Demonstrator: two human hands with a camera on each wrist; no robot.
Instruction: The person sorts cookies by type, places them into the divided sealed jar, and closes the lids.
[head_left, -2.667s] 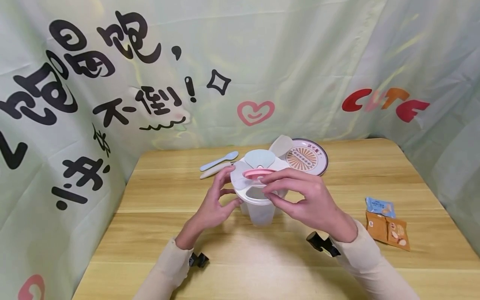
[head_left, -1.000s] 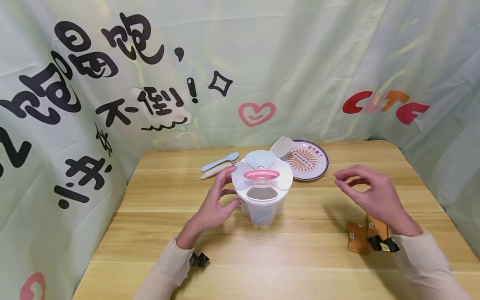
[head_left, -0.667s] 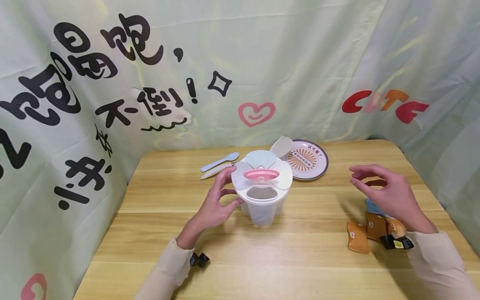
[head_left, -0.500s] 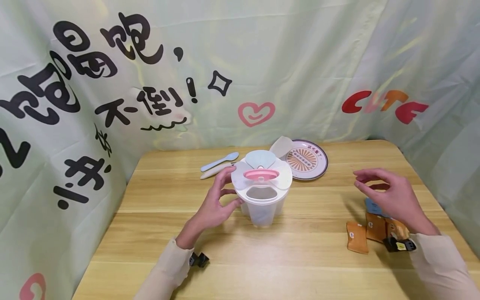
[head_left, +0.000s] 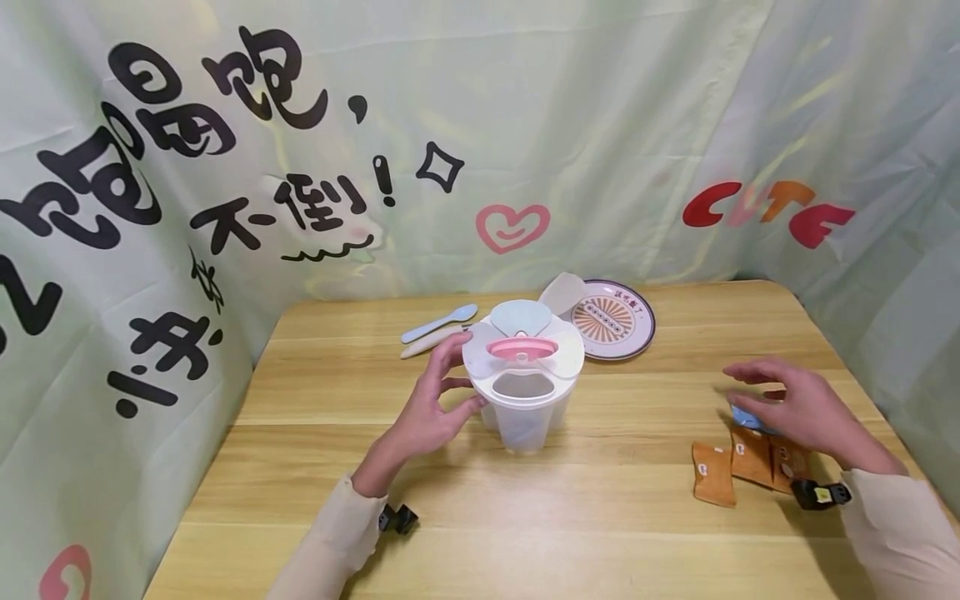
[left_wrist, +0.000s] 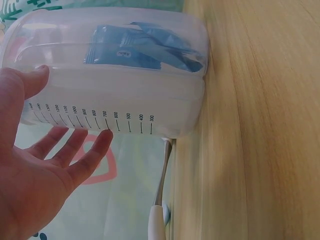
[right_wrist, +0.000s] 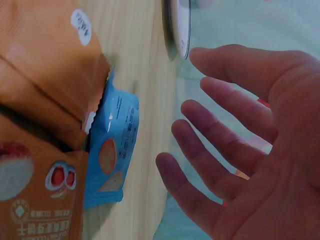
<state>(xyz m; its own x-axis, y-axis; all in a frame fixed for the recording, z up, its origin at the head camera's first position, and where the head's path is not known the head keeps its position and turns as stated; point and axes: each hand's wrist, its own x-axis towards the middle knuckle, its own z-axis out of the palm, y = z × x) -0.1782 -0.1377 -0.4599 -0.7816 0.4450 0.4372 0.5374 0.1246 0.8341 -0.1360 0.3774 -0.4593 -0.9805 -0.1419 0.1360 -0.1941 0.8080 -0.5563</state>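
In the head view a clear plastic food storage container (head_left: 523, 429) with a white lid and pink knob stands upright on the table; its front lid opening is uncovered. My left hand (head_left: 435, 408) holds its left side, thumb in front and fingers behind. Blue snack packets (left_wrist: 142, 47) show through its wall in the left wrist view. My right hand (head_left: 802, 412) hovers with spread, relaxed fingers over a blue packet (head_left: 748, 419), partly hidden beneath it, without holding anything. Several orange snack packets (head_left: 714, 475) lie beside it on the table.
Behind the container lie a light blue spoon (head_left: 442, 322) and a white-handled utensil (head_left: 431, 342). A patterned plate (head_left: 613, 321) sits at the back, with a raised whitish flap (head_left: 562, 293) in front of its left edge. Fabric curtains stand behind the wooden table (head_left: 525, 533).
My right hand has left the container's lid opening, moved right and lowered over the snack packets, its fingers spreading. My left hand has stayed on the container.
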